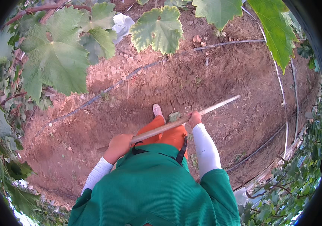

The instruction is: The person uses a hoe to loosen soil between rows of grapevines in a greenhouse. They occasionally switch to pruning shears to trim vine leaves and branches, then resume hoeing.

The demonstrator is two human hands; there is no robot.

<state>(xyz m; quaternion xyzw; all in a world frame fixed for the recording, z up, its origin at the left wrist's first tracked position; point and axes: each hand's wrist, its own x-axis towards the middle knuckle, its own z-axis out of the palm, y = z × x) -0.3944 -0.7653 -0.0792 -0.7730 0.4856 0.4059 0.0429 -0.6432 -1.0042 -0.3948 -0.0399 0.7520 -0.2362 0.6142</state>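
Note:
A long wooden pole [159,129] slants across my body at waist height, its pale right end higher up in the view, over the soil. My left hand [119,146] is wrapped round it near its lower left end, beside my hip. Further along the wood, my right hand [195,119] also grips it, with a bare length of pole reaching out beyond the fist. Whether the pole carries a tool head cannot be made out. Below it show my orange trousers [174,135] and one light shoe [157,110] on the ground.
Reddish, crumbly soil [228,75] lies all around me. A dark drip hose [131,74] curves across it ahead. Large vine leaves [55,56] hang close at the upper left and top. Thin white strings [279,81] run down at the right, beside more vines [293,180].

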